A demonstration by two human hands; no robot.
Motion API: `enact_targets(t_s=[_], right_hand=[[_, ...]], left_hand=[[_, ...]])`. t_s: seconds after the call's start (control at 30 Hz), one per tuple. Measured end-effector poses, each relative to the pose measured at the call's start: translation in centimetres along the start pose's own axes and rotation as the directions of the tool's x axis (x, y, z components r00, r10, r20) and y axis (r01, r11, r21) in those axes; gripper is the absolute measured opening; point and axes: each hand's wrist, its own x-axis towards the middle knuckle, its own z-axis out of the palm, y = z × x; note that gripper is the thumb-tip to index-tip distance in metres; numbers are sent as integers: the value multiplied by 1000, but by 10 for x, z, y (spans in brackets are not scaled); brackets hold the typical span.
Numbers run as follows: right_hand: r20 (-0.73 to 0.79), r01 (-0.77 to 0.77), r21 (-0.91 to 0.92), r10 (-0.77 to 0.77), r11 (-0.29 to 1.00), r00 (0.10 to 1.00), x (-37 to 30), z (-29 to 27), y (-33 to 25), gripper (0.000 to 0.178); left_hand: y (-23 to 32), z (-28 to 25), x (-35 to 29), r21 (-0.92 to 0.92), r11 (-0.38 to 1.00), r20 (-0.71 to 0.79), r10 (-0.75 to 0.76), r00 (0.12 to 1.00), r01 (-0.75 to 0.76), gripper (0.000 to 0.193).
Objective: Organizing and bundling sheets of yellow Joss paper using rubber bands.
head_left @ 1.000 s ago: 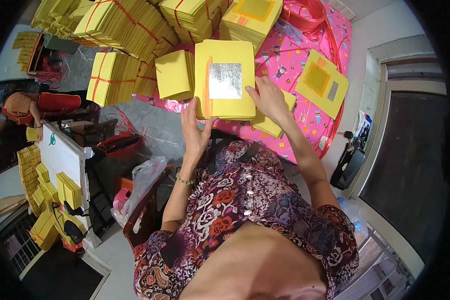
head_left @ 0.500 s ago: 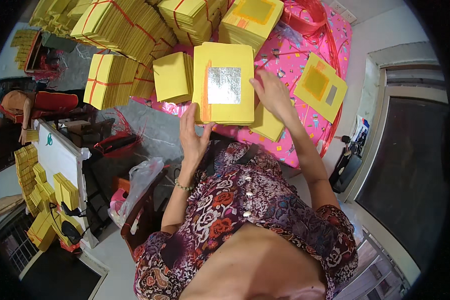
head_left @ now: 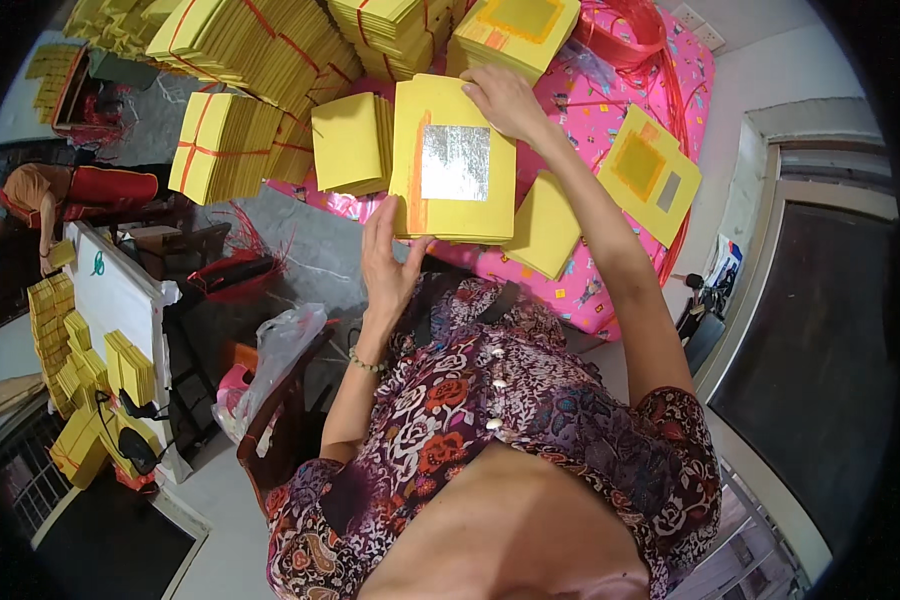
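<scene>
A thick stack of yellow paper [head_left: 460, 215] lies in front of me, with a silver foil square [head_left: 457, 163] and an orange streak on its top sheet. My left hand [head_left: 390, 265] cups the near left corner, fingers along the left side and thumb at the near edge. At the far right corner, my right hand [head_left: 505, 100] bends its fingers over the stack's edge, thumb close to them. Beside the stack on the right is a smaller yellow pile [head_left: 548, 225]. To its left stands another upright yellow bundle [head_left: 350, 145].
Tied yellow bundles [head_left: 220, 145] with red string crowd the far left of the pink patterned surface [head_left: 580, 290]. Yellow sheets with orange and silver patches [head_left: 650, 175] lie at right, near red strands [head_left: 625, 40]. Another person [head_left: 45, 190] works at a white table [head_left: 110, 280].
My right hand has moved from the stack's right side up to its far right corner. The left hand has stayed at the near left corner.
</scene>
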Motion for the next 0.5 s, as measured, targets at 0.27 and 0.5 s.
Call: enact_targets(t_s=[0.27, 0.5], right_hand=[[2, 9, 74, -9, 997, 1000, 2, 1, -1, 29], [-60, 25, 95, -19, 995, 998, 2, 2, -4, 30]], left_hand=[[1, -2, 1, 0, 1000, 11, -1, 1000, 1, 62], [4, -2, 1, 4, 1000, -4, 14, 1000, -14, 63]])
